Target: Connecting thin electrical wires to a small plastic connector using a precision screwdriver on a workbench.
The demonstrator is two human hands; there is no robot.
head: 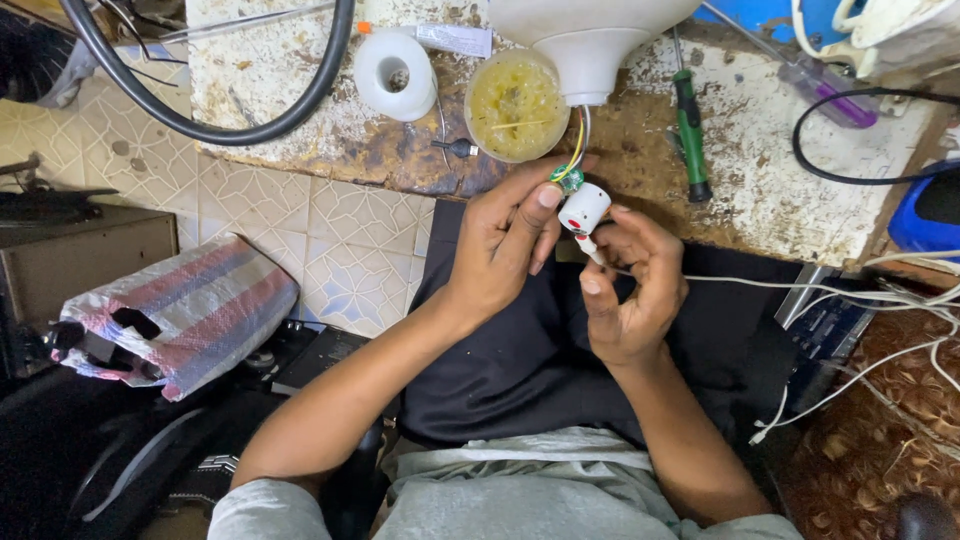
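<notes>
White lamp base cap (pixel 583 207), wired to the bulb housing (pixel 585 40) beyond, sits between our hands: left hand (pixel 505 245) pinches its far-left side; right hand (pixel 632 290), nearer, closes on the white wire (pixel 592 249) beneath.

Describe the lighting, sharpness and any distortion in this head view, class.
Head view: even, soft light, only faint shadows under the hands; the left hand, right hand and white cap are sharp; the lamp shade is bright, near washed out; the bench edge bows from wide-angle distortion.
</notes>
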